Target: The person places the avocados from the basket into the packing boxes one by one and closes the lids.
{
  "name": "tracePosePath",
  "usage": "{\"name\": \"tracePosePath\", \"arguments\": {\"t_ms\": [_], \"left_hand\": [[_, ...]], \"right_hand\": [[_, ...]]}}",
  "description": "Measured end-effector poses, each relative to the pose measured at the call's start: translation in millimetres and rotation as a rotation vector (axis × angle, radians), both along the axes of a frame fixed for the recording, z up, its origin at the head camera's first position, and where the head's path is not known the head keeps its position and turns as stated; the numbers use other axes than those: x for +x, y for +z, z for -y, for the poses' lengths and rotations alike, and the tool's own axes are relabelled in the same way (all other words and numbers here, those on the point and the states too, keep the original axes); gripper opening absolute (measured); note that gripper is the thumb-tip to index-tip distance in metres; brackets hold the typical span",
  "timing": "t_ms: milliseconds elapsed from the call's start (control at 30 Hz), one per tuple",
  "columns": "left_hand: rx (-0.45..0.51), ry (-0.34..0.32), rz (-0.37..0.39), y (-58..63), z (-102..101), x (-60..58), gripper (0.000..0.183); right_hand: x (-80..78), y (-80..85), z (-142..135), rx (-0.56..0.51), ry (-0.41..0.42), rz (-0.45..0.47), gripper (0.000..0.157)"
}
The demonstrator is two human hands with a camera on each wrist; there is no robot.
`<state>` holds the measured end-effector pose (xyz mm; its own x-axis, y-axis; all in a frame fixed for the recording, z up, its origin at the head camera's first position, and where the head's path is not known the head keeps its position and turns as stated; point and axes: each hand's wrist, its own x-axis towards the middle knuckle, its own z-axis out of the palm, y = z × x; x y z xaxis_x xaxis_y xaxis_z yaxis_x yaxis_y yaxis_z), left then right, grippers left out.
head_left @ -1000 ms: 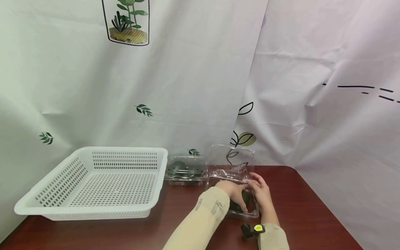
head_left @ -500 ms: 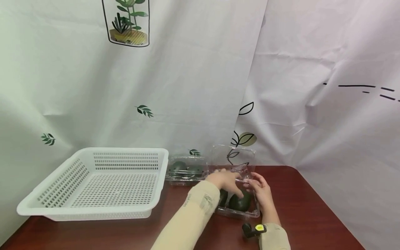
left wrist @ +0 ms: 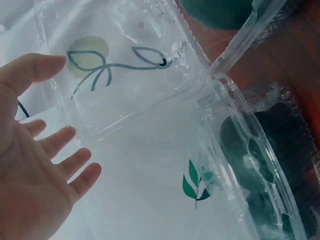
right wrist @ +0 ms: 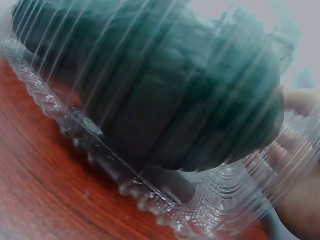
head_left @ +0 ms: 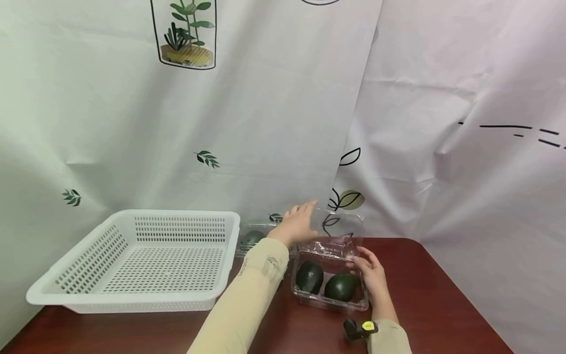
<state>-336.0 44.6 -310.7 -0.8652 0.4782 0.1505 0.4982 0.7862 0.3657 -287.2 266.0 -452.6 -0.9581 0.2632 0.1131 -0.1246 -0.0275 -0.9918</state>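
Note:
A clear plastic clamshell box point(head_left: 329, 305) stands on the table with its lid point(head_left: 342, 225) raised at the back. Inside lie two dark green avocados point(head_left: 309, 278), side by side and apart. My right hand point(head_left: 373, 273) grips the box's right side near the back corner; the right wrist view shows its fingers point(right wrist: 295, 145) through the ribbed plastic, beside an avocado point(right wrist: 175, 90). My left hand point(head_left: 295, 225) is raised at the lid's left edge. Its fingers are spread and hold nothing, and in the left wrist view the thumb point(left wrist: 42, 68) overlaps the lid.
A second, closed clamshell point(head_left: 247, 250) with dark green fruit sits behind my left forearm. To the left stands a large white perforated basket point(head_left: 128, 297). A white printed curtain point(head_left: 265, 123) hangs behind the reddish-brown table point(head_left: 424, 295).
My left hand has lifted out of the box and moved up and left to the raised lid, uncovering the two avocados. The right hand has stayed at the box's right side.

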Motion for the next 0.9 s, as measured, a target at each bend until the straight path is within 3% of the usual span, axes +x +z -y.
{"name": "tracePosePath", "arguments": {"t_ms": [100, 233, 333, 467, 567, 667, 800, 900], "left_hand": [[-0.087, -0.038, -0.043, 4.9, -1, 4.1, 0.080], [-0.148, -0.086, -0.084, 15.1, -3, 11.9, 0.054], [-0.158, -0.119, -0.057, 21.7, -5, 17.6, 0.034], [-0.155, -0.209, 0.051, 24.0, -8, 25.3, 0.026], [-0.159, -0.269, 0.145, 18.0, -12, 31.5, 0.033], [-0.195, -0.261, 0.217, 7.3, -16, 38.3, 0.051], [-0.236, -0.208, 0.227, -5.4, -22, 48.0, 0.086], [-0.272, -0.174, 0.205, -12.4, -25, 55.6, 0.102]], "right_hand": [[-0.4, 0.7, 0, 0.000, -0.011, 0.017, 0.042], [0.4, 4.6, -2, -0.085, -0.018, 0.052, 0.039], [3.5, 8.4, -5, -0.207, -0.015, 0.078, 0.036], [7.7, 11.0, -8, -0.301, -0.035, 0.089, 0.035], [9.6, 10.4, -11, -0.310, -0.074, 0.078, 0.032], [10.5, 8.8, -14, -0.320, -0.093, 0.053, 0.031], [11.0, 8.8, -15, -0.366, -0.120, 0.039, 0.031], [11.0, 11.1, -15, -0.411, -0.152, 0.041, 0.031]]}}
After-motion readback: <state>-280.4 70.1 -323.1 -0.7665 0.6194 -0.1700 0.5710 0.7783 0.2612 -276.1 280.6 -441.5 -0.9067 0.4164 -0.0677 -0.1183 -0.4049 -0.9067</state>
